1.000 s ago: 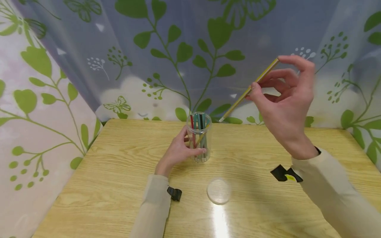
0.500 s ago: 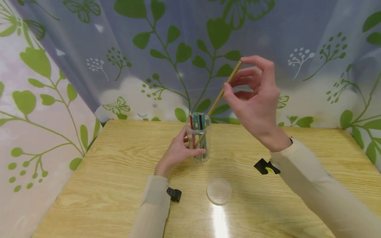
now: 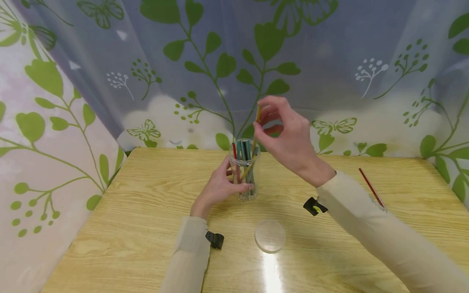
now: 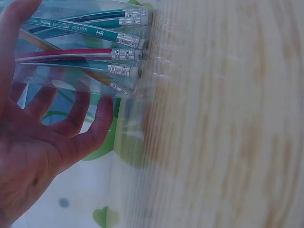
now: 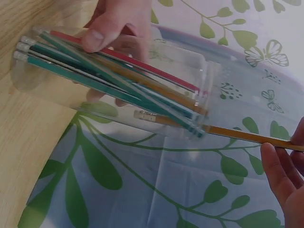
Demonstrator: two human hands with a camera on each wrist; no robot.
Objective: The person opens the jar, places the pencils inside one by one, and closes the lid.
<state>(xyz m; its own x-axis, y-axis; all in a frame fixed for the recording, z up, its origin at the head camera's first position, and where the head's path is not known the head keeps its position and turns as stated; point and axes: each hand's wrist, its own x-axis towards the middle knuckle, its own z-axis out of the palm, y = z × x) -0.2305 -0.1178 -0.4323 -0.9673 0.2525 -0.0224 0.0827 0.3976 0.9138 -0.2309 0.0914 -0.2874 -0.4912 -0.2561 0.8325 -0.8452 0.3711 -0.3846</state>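
A clear jar (image 3: 258, 179) stands upright near the table's back edge, with several green pencils (image 5: 85, 78), a red pencil (image 5: 142, 66) and a yellow pencil inside, eraser ends down. My left hand (image 3: 223, 183) grips the jar's left side, its thumb across the front. Above the rim, my right hand (image 3: 289, 132) pinches another yellow pencil (image 5: 237, 134) between thumb and fingertips. In the right wrist view that pencil's eraser end is inside the jar, partway down, while its upper part sticks out of the mouth.
A clear round lid (image 3: 270, 236) lies on the wooden table (image 3: 146, 228) in front of the jar. A dark red pencil (image 3: 371, 188) lies at the right, partly behind the right sleeve. A leaf-printed curtain (image 3: 165, 81) hangs behind the table's back edge.
My right hand has moved left and down, bringing the yellow pencil from the air on the right into the jar's mouth. The red pencil on the table has come into view. The left hand stays put.
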